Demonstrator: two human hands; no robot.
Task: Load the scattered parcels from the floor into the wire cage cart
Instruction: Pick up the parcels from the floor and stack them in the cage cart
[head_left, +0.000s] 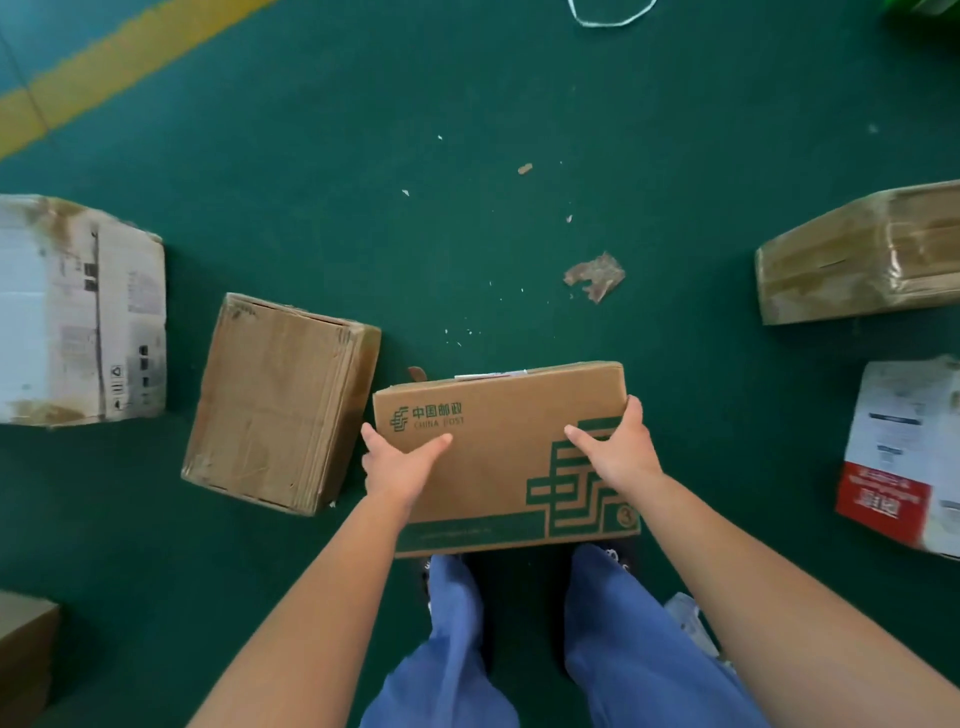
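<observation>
A: Two hands on one parcel. The China Post box (506, 457), brown card with green print, sits just ahead of the person's feet, between the forearms.

B: Grip state?

A: Left hand (397, 465) clasps the left end: thumb laid across the facing panel, fingers wrapped round the edge and out of sight. Right hand (618, 449) clasps the right end likewise, thumb on the green logo, fingers hooked over the far upper corner. Both are curled round the box, not flat. Cannot tell if the box is off the floor (467, 234) or resting on it.

B: Nearby items?

A: Blue trouser legs (618, 649) below the box. A plain brown box (275, 405) lies just left of the held one, close to its left end; contact unclear. Bottom left corner, part of another brown carton (23, 654). Right edge, a white box with a red band (898, 457). Further left, a large white carton (78, 312), scuffed, with labels. Further right, a tape-wrapped brown parcel (862, 260). Mid-floor, a torn scrap of brown tape (595, 275) and small crumbs. Far end: yellow floor stripe (104, 78) top left, a loop of white strapping (608, 15) top centre.
</observation>
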